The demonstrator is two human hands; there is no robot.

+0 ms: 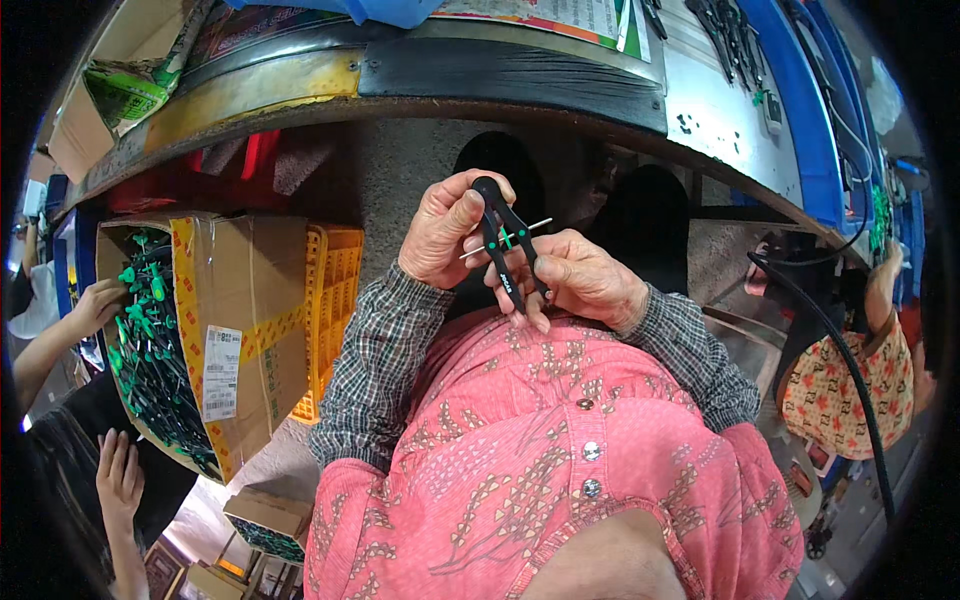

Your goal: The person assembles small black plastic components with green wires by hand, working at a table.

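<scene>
A black drawing compass (pixel 491 232) is held in front of my chest, its two legs spread in a narrow V. A thin metal rod (pixel 538 224) crosses between the legs, with a small green piece (pixel 507 240) at its middle. My left hand (pixel 438 232) pinches the rounded top joint, thumb on it, its other fingers behind the left leg. My right hand (pixel 596 278) grips the right leg near its lower part between thumb and fingers. The leg tips are partly hidden by my right fingers.
At left stands an open cardboard box (pixel 245 340) full of black-and-green compasses (pixel 150 330), beside a yellow crate (pixel 335 290). A co-worker's hands (pixel 122 475) are near it. The workbench edge (pixel 510 85) curves ahead. A black cable (pixel 845 350) hangs at right, near another seated person.
</scene>
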